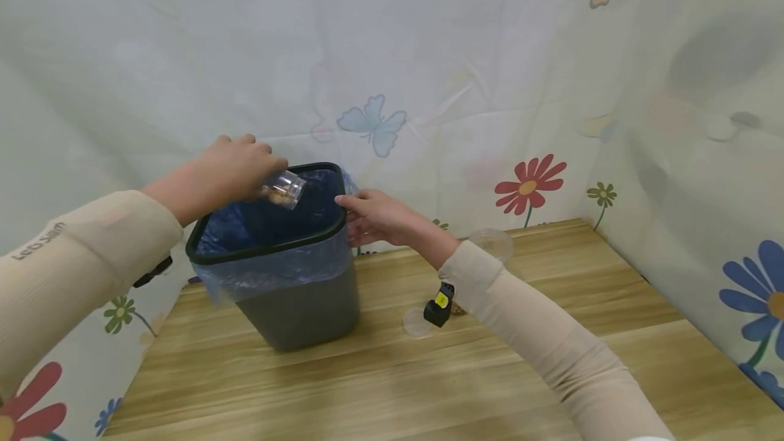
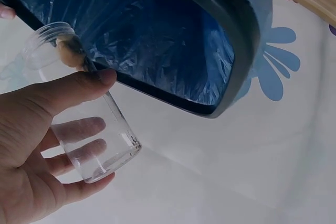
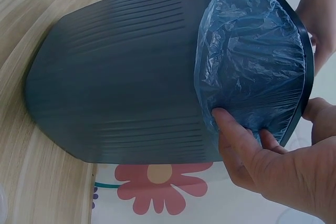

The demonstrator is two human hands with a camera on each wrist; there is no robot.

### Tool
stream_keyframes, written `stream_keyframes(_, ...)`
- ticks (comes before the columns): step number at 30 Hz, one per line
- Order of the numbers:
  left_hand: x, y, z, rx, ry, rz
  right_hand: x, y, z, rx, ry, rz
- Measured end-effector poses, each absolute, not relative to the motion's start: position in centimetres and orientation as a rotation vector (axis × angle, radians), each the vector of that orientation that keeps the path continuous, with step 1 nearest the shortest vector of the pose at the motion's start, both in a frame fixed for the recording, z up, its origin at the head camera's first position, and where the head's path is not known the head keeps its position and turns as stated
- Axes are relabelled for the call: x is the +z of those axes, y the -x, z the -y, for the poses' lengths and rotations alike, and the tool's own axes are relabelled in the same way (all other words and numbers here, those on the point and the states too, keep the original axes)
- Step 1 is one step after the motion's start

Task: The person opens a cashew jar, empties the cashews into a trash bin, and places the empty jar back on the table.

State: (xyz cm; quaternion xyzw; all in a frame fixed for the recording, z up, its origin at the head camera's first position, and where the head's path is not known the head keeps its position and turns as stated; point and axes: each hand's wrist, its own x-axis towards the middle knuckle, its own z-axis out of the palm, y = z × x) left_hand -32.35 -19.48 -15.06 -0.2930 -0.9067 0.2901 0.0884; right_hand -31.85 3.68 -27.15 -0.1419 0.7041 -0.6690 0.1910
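A clear jar (image 1: pixel 288 189) is tilted over the opening of a grey trash bin (image 1: pixel 300 312), its mouth pointing toward the bin. My left hand (image 1: pixel 229 165) grips it, thumb on one side and fingers round the other. Pale brown pieces (image 2: pixel 70 51) lie inside near the jar's mouth; their kind is unclear. A blue plastic bag (image 1: pixel 275 274) lines the bin and folds out over its black rim (image 1: pixel 269 250). On the bin's right side my right hand (image 1: pixel 386 220) holds the rim, thumb at the top and fingers against the bag outside.
The bin stands on a wooden table (image 1: pixel 392 386). Right of it lies a small clear disc (image 1: pixel 416 322). Farther back is a larger clear round piece (image 1: pixel 492 243), partly behind my right sleeve. A flower-printed white sheet (image 1: pixel 429 53) hangs behind the table.
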Motion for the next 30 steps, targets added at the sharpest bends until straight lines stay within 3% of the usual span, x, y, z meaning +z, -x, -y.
stream_keyframes(30,-15.0,32.0,18.7,0.943,0.895,2.631,-27.3,31.2,-3.8,-1.925,0.314,-1.971)
